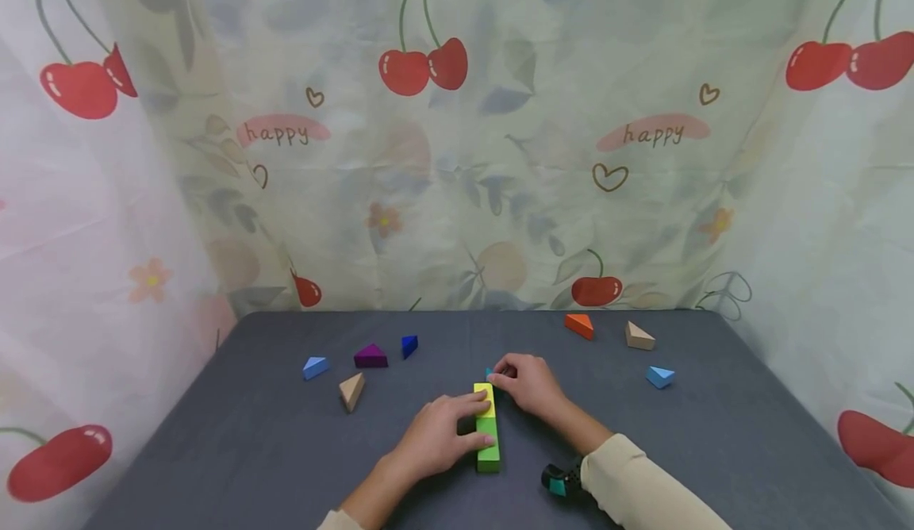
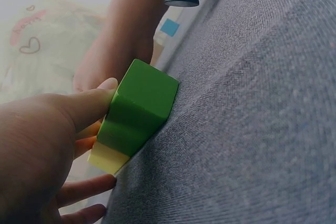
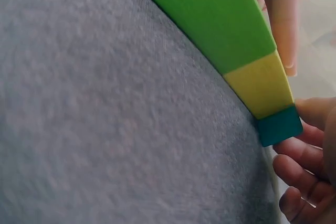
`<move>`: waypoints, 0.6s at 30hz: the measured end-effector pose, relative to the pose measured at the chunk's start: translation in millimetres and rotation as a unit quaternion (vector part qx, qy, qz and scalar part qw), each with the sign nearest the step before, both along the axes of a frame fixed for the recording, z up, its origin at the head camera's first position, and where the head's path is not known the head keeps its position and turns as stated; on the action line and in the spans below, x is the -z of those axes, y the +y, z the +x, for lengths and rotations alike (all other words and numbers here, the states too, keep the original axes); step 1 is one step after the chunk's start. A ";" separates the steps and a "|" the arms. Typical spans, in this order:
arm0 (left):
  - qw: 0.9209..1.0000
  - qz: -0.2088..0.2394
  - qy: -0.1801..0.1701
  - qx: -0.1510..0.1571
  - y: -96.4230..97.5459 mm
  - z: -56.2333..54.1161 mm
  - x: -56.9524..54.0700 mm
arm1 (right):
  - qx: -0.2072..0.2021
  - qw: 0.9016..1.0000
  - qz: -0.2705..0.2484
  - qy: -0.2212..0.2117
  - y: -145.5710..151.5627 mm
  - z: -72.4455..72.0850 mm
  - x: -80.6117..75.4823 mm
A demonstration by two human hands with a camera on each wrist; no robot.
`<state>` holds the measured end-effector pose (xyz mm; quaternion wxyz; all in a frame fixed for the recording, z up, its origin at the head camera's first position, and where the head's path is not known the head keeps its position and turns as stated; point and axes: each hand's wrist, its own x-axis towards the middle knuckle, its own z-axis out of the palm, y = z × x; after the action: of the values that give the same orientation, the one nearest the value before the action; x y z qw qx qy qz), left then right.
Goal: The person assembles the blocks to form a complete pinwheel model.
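A green block, a yellow block and a small teal block lie end to end in a straight row on the dark grey cloth. My left hand rests over the row from the left, its thumb on the green block and a finger on the yellow one, both fairly straight. At the far end of the row, my right hand pinches the teal block between thumb and fingers. In the right wrist view the teal block touches the yellow one. My right fingers hide most of it in the head view.
To the left lie a light blue triangle, a purple one, a dark blue one and a wooden one. Rightward are an orange triangle, a wooden one and a light blue one. A printed curtain encloses the table.
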<state>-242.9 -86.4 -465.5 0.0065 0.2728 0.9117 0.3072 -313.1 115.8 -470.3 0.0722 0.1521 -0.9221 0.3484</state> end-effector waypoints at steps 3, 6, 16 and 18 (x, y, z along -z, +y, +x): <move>1.000 0.002 -0.007 -0.002 -0.6 0.9 -0.2 | 0.001 1.000 -0.006 -0.002 -1.9 1.7 1.3; 1.000 0.002 -0.008 -0.003 -0.8 0.5 0.2 | 0.003 1.000 -0.012 -0.002 -3.4 2.9 1.5; 1.000 -0.001 -0.015 -0.003 -0.3 -0.8 -0.2 | -0.002 1.000 -0.022 -0.010 -7.6 2.3 0.6; 1.000 -0.002 -0.016 -0.003 -0.3 -0.3 0.0 | -0.004 1.000 -0.024 -0.011 -7.8 2.5 1.0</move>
<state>-243.1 -86.7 -465.5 0.0201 0.2649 0.9130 0.3097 -310.6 108.0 -471.4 0.0646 0.1502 -0.9137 0.3721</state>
